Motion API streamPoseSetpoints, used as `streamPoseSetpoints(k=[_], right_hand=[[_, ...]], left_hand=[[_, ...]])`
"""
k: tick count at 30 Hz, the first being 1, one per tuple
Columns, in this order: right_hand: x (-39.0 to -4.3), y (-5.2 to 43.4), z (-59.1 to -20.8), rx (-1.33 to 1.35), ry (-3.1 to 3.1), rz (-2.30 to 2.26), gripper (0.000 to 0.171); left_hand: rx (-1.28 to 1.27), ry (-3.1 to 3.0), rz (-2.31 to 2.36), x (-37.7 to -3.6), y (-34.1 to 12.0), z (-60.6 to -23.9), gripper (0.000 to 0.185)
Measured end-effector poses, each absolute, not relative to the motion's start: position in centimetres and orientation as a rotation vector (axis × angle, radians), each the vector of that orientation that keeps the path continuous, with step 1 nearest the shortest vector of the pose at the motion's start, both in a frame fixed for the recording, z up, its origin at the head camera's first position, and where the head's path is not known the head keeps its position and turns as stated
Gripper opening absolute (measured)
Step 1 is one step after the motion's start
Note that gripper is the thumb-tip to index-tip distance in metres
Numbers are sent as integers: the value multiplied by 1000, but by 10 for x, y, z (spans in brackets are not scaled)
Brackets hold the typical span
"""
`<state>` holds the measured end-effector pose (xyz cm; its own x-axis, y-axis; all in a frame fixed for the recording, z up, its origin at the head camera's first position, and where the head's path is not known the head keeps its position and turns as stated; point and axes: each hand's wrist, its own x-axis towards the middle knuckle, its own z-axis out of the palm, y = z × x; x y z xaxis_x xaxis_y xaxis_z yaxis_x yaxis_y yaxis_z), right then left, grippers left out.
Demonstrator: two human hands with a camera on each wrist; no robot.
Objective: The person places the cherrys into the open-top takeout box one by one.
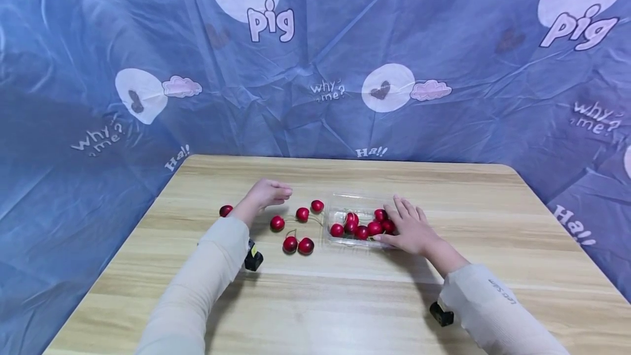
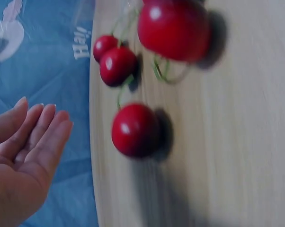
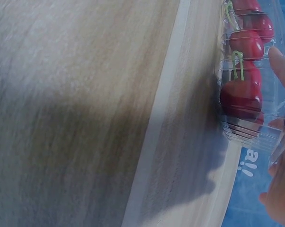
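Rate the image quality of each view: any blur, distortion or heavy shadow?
Head view: sharp, evenly lit, wide-angle bending at the backdrop edges, soft shadows beside the left hand and right hand. Left wrist view: motion-blurred, cherries smeared. Right wrist view: soft focus, a broad dark shadow across the table, faint glare on the clear tray.

Deep glossy red is showing on the loose cherries point(image 1: 297, 229), each trailing a thin green stem, and more red is glowing through the clear tray point(image 1: 345, 204) from the cherries inside point(image 1: 365, 226). They are all sitting on a pale wood-grain table point(image 1: 345, 300), its streaks running in light tan and cream. Behind, a blue cloth point(image 1: 74, 125) is hanging with white circles, pink clouds, brown hearts and white lettering reading "pig", "why me?" and "Ha!!", while cream sleeves point(image 1: 197, 284) are lying across the wood.
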<state>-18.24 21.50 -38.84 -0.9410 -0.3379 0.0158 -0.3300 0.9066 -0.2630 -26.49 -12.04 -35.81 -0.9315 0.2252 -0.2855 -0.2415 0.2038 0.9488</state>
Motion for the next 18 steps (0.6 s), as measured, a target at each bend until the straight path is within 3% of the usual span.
streamPoseSetpoints(k=[18], right_hand=[[-183, 215, -388, -533, 3022, -420, 84]], left_hand=[[-22, 2213, 1692, -274, -168, -372, 31]])
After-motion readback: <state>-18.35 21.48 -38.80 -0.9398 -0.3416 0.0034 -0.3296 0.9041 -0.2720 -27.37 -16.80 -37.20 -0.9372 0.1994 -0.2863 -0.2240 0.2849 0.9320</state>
